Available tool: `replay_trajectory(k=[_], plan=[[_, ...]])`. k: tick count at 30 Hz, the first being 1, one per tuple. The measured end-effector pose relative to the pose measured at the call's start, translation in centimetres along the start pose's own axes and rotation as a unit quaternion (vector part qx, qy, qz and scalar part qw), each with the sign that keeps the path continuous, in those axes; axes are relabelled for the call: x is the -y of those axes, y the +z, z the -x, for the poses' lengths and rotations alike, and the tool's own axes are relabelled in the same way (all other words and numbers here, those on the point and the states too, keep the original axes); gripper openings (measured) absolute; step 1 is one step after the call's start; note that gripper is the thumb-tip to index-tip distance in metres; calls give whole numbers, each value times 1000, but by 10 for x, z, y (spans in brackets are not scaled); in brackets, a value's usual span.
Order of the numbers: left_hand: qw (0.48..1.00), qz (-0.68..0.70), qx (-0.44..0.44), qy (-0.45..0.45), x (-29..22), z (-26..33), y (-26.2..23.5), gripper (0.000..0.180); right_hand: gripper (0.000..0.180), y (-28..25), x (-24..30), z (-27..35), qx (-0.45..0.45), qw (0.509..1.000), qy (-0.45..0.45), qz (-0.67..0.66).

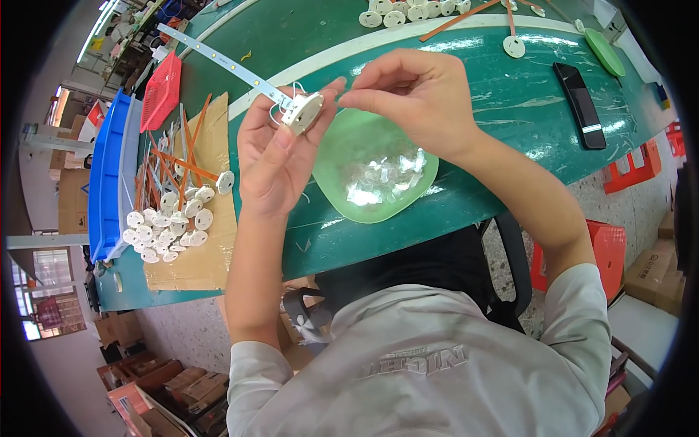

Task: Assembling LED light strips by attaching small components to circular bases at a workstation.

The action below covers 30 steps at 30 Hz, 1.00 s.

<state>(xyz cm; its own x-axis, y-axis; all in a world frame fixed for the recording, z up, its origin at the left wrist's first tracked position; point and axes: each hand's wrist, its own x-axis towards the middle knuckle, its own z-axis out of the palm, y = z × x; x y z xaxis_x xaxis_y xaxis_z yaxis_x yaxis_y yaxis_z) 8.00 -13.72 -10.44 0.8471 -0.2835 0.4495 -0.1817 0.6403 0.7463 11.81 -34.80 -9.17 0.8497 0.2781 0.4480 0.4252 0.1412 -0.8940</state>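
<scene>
My left hand (273, 156) holds an LED strip (226, 64) by the white round base (303, 115) at its end; the strip slants up and to the left, and thin white wires loop beside the base. Just right of the base, my right hand (415, 98) has thumb and forefinger pinched together; anything between them is too small to make out. Below the hands sits a light green plastic bowl (331, 164) with small clear, shiny pieces (386, 178) in it.
Several similar strips with white round bases (171, 229) lie heaped on cardboard (218, 266) at left, beside a blue bin (109, 175) and a red basket (162, 91). More bases (397, 14) lie at the far edge. A black phone (580, 105) rests at right, near a green tray (604, 52).
</scene>
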Motion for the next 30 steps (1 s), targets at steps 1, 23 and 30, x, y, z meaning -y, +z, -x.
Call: replay_trajectory(k=[1, 23, 30], plan=[[1000, 0, 0, -1, 0, 0, 1, 39, 12, 0, 0, 0, -1, 1000, 0, -1], [997, -69, -30, 15, 1, 1, 5, 38, 13, 7, -2, 5, 29, 998, 47, -27], [994, -48, -94, 5, 1, -1, 18, 56, 11, 6, -7, 6, -34, 998, -44, 34]])
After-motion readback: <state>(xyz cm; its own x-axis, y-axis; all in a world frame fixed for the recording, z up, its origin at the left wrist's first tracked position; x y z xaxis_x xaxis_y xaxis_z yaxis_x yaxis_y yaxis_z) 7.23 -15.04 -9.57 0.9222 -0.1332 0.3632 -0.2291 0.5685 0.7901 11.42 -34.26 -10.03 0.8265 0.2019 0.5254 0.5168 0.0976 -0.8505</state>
